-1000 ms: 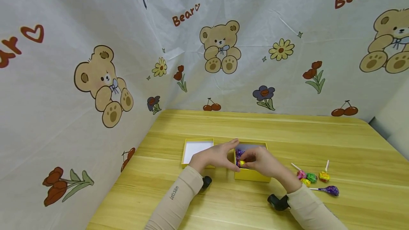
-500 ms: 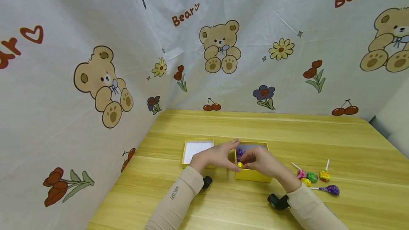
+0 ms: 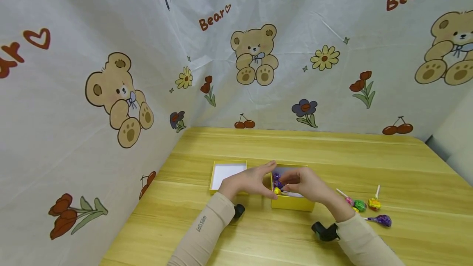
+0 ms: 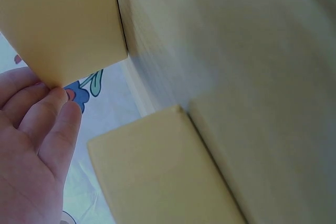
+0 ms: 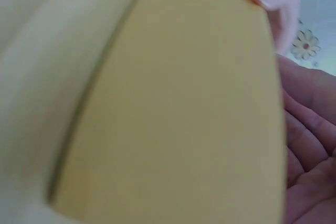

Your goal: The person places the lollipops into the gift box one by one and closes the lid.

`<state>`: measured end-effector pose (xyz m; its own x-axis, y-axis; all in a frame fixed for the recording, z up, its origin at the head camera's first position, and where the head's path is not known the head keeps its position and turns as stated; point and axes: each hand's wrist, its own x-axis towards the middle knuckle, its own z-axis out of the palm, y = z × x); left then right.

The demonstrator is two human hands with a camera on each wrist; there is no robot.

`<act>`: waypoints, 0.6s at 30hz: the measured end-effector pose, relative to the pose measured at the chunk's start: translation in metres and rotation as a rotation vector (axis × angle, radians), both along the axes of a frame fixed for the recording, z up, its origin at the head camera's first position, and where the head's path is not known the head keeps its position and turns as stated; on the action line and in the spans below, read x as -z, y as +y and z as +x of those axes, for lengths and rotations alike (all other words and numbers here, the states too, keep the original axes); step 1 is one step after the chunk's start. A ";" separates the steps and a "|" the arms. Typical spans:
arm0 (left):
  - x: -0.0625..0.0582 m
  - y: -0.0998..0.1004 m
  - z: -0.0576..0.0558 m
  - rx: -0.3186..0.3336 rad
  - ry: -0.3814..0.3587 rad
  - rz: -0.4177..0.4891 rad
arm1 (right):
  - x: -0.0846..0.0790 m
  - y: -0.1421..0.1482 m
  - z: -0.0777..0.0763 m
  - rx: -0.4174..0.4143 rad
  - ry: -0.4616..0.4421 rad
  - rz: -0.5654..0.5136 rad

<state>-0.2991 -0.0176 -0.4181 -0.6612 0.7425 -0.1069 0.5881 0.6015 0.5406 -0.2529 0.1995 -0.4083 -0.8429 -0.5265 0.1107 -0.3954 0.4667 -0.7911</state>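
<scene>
An open yellow box [image 3: 292, 203] holds several purple lollipops [image 3: 277, 182] and a yellow lollipop [image 3: 277, 191] with its white stick lying along the front. My left hand [image 3: 251, 180] grips the box's left end, thumb at the front corner and fingers at the back. In the left wrist view its fingertips [image 4: 60, 98] meet the box corner. Above the box my right hand [image 3: 306, 184] has its fingers loosely bent, with nothing seen between them. Behind the box wall [image 5: 173, 98], the right wrist view shows the right palm and fingers [image 5: 310, 124], partly hidden.
A yellow lid [image 3: 229, 170], white inside, lies left of the box. Right of the box on the wooden table [image 3: 369, 159] are a green lollipop [image 3: 360, 205], a purple lollipop [image 3: 383, 220], a yellow lollipop [image 3: 374, 204] and others. A bear-print cloth [image 3: 207, 52] stands behind.
My right hand has let go of the yellow lollipop, now in the box's front left corner, and moved slightly up and right. The left hand stays on the box.
</scene>
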 end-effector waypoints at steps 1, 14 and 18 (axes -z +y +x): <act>0.000 0.000 0.000 0.002 0.005 -0.002 | -0.002 0.003 0.000 0.006 -0.008 -0.006; 0.002 0.001 0.001 0.012 0.029 -0.020 | -0.031 0.066 0.007 0.106 -0.045 0.047; 0.001 0.001 0.000 0.012 0.031 -0.010 | -0.036 0.085 0.007 0.046 -0.057 0.056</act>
<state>-0.2992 -0.0170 -0.4192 -0.6552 0.7496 -0.0943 0.6116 0.5995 0.5162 -0.2461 0.2845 -0.3720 -0.8706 -0.4909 0.0330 -0.3273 0.5277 -0.7838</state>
